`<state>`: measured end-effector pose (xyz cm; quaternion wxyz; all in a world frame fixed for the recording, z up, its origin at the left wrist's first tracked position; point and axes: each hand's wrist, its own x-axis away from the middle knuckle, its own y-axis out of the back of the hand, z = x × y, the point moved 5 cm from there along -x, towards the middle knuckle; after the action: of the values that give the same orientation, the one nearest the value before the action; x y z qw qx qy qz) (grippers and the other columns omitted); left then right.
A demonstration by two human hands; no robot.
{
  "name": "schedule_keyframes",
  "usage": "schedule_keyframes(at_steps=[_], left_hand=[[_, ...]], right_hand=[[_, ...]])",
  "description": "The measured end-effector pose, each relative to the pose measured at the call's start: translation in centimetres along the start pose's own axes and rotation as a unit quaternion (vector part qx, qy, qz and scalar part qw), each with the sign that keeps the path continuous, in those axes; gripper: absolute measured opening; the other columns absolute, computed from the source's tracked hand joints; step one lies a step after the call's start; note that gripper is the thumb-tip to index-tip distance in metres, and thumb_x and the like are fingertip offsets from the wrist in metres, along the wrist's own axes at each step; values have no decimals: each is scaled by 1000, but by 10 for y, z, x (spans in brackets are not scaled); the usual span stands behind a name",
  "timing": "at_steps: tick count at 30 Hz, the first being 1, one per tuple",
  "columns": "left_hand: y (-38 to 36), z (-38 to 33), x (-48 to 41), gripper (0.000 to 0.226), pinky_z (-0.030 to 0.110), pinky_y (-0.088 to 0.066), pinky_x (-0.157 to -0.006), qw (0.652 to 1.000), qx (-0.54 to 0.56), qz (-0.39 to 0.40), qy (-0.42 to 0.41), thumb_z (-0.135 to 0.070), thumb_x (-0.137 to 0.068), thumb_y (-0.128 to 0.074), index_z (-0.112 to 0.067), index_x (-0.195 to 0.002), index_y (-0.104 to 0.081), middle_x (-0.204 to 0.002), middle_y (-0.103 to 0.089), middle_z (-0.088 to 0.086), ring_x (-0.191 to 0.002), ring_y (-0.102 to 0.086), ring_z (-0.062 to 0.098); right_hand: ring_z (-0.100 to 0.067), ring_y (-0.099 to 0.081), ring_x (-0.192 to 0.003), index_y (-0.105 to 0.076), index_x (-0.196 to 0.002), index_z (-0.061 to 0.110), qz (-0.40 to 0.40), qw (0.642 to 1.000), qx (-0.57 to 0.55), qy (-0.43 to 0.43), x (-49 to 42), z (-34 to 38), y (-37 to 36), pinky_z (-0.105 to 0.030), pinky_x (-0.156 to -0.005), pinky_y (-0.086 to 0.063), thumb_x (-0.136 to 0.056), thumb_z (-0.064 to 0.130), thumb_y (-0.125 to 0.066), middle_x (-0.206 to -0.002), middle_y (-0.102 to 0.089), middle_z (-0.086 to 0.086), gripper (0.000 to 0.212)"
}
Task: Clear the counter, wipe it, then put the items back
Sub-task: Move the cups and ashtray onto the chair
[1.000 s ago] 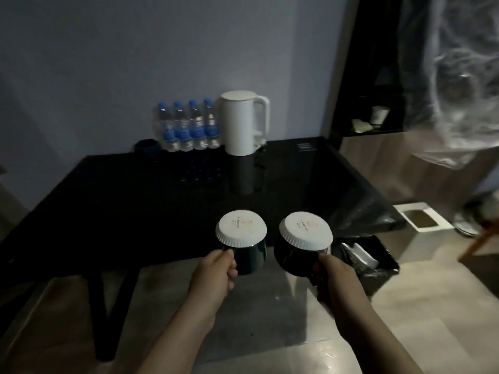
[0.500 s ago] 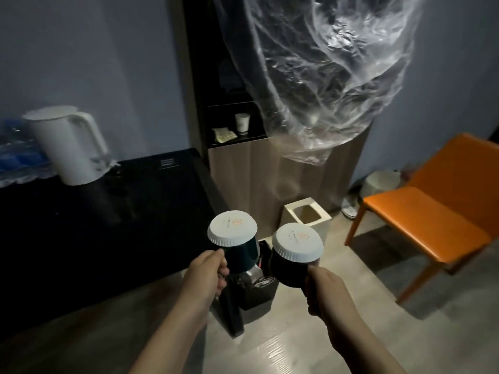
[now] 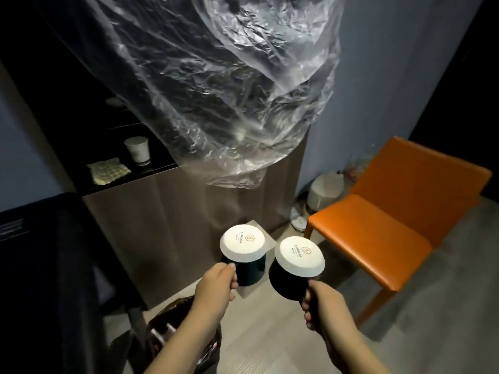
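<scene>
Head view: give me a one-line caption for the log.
Left hand grips left mug, right hand grips right mug, both white-lidded, near orange chair.

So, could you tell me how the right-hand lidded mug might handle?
Probably rigid and fairly heavy: the dark mug looks ceramic. Its white lid sits tilted, so it may slip off. The right hand holds it by one side, so it could swing.

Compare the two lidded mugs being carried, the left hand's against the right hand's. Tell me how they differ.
The left mug stands nearly upright in the left hand; the right mug, in the right hand, is tilted, its base swung toward the left mug. The left mug's side shows a dark green sheen; the right mug's looks black. Shared: each carries a white lid with a small orange logo and is gripped by its handle.
</scene>
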<state>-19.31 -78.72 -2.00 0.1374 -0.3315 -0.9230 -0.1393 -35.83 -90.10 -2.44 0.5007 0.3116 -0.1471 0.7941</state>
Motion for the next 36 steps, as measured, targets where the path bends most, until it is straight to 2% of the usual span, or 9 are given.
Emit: schedule_keyframes(at_steps=[8,12,16,19,25,28,32,36], left_hand=[[-116,-58,-128,29,26,-31,-52,999,-29,39,19,-17,-94,-42,-10,-67,-46,-63,-48,3,-54,-37,15],[-184,-77,-182,33,26,-32,-53,998,-41,44,18,-18,-97,-41,-10,-66,-47,-63,-48,4,-51,-38,14],[-257,-93,-231,35,26,-31,-53,998,-24,30,40,-18,-99,-40,-9,-65,-46,-63,-48,6,-51,-38,15],[-306,-106,-258,35,24,-30,-51,998,-8,23,63,-16,-99,-39,-9,-66,-45,-63,-46,7,-51,-37,15],[-383,-121,-318,32,27,-35,-57,994,-58,45,78,-22,-99,-38,-10,-71,-48,-69,-51,8,-57,-44,17],[-417,-125,-353,32,28,-37,-56,992,-79,67,73,-20,-99,-38,-10,-70,-48,-68,-51,7,-57,-45,17],[-456,-135,-397,33,25,-38,-56,985,-118,114,63,-19,-100,-38,-10,-71,-49,-67,-51,7,-58,-47,17],[-493,-146,-438,32,24,-36,-53,977,-134,156,57,-17,-100,-39,-10,-70,-48,-66,-51,4,-54,-47,15]], right_hand=[[-16,-32,-43,-40,-57,9,-39,999,-36,-13,-134,84,57,-24,-44,-28,-96,14,-40,-55,-40,-8,39],[-15,-32,-37,-39,-52,9,-17,996,-75,-52,-206,121,96,-22,-35,-28,-97,15,-40,-52,-40,-7,46],[-16,-33,-43,-44,-61,10,-48,998,-36,-11,-277,152,149,-26,-44,-24,-94,18,-42,-59,-49,-10,34],[-15,-34,-42,-48,-62,11,-47,999,-20,17,-315,171,182,-25,-45,-24,-95,20,-42,-60,-55,-10,35],[-15,-36,-48,-49,-65,10,-60,998,-23,6,-387,200,231,-26,-48,-27,-97,20,-40,-58,-54,-7,35],[-16,-36,-48,-47,-66,9,-74,996,-43,-5,-424,210,248,-27,-47,-27,-98,20,-39,-59,-54,-8,35],[-13,-36,-37,-44,-62,10,-107,992,-60,-39,-470,224,267,-21,-37,-27,-98,18,-40,-56,-51,-8,38],[-20,-39,-49,-45,-61,9,-130,990,-45,-16,-505,244,280,-26,-50,-29,-98,12,-38,-64,-49,-13,38]])
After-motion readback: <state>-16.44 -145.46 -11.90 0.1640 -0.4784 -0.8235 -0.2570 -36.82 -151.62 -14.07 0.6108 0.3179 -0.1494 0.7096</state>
